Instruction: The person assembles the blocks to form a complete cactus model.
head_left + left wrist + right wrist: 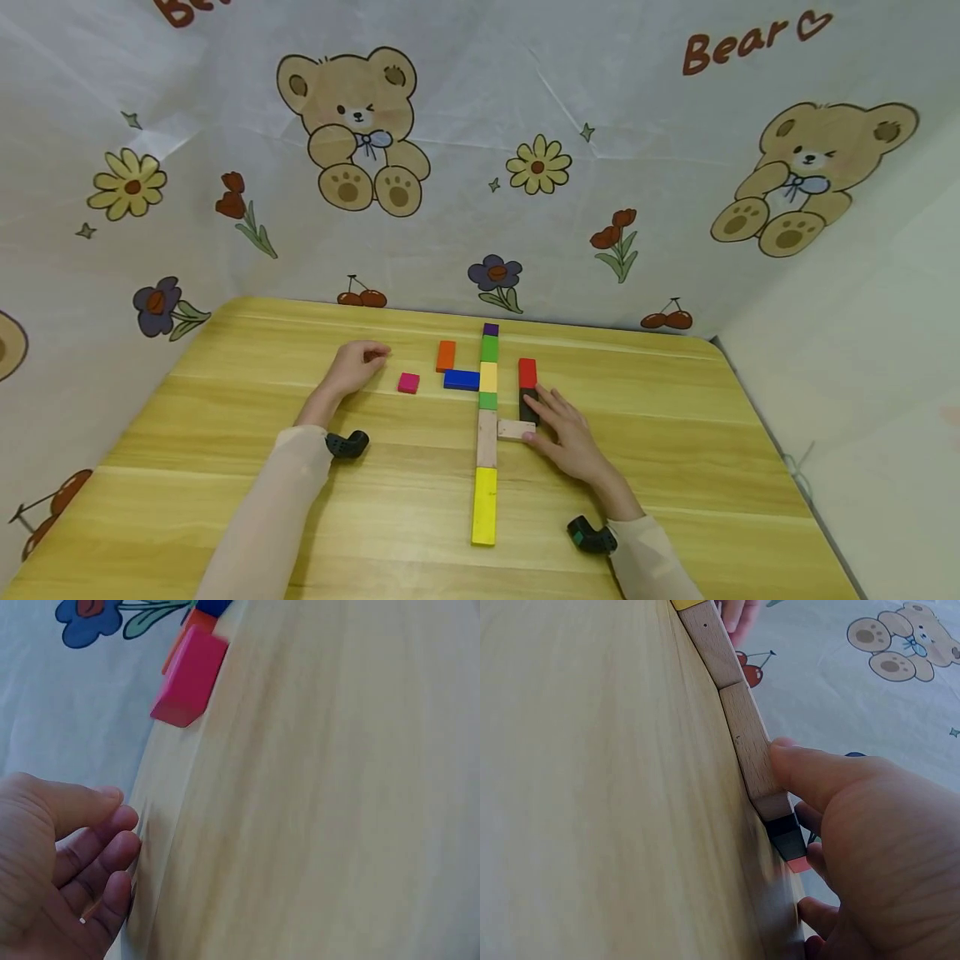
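Note:
A column of wooden blocks runs across the table: purple [491, 329], green, pale yellow [488, 377], green, bare wood [487, 437] and long yellow [484, 506]. A second bare wood block [516, 429] branches right from it, and a black block [528, 407] and a red block [528, 372] run away from its outer end. My right hand [570, 437] lies beside these, thumb touching the branch block and fingers at the black one. Left of the column, my left hand [358, 367] hovers near a pink block [408, 383], fingers loosely curled around nothing.
A blue block [461, 380] meets the column's left side, with an orange block [446, 356] standing off its outer end. The wood-grain table [405, 517] ends at a bear-printed cloth [465, 217] behind and a pale wall [885, 400] on the right.

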Action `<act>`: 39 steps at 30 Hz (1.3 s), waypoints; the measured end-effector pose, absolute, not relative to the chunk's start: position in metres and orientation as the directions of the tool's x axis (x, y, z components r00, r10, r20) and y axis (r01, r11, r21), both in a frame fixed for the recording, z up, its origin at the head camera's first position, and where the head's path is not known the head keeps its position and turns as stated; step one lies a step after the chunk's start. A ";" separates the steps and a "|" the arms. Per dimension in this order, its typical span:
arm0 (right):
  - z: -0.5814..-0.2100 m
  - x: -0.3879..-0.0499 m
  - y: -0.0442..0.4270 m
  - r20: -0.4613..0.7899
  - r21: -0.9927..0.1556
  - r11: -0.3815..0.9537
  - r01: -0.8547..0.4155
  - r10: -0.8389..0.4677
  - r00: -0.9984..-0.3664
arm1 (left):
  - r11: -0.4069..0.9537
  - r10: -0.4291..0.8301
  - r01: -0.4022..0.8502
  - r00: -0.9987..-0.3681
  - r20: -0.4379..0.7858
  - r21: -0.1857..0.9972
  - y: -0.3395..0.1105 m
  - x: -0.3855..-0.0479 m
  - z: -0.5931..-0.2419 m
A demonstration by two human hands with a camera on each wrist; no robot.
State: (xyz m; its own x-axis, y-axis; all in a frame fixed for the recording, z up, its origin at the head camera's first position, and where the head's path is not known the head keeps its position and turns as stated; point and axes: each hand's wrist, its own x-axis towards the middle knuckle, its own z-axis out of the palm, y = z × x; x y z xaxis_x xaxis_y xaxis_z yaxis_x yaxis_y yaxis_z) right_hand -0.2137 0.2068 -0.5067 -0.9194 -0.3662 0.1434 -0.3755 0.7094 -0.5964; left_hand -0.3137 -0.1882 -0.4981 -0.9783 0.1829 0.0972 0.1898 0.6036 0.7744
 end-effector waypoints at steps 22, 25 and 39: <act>-0.506 -0.214 0.209 0.153 -0.597 0.711 -0.373 -0.355 -0.922 | 0.519 0.260 0.237 -0.959 0.113 0.821 -0.161 -0.285 -0.507; -0.506 -0.215 0.209 0.142 -0.598 0.713 -0.366 -0.355 -0.924 | 0.512 0.252 0.219 -0.963 0.098 0.830 -0.162 -0.285 -0.507; -0.506 -0.213 0.206 0.130 -0.607 0.709 -0.360 -0.358 -0.925 | 0.426 0.024 0.016 -1.000 0.006 0.905 -0.146 -0.335 -0.484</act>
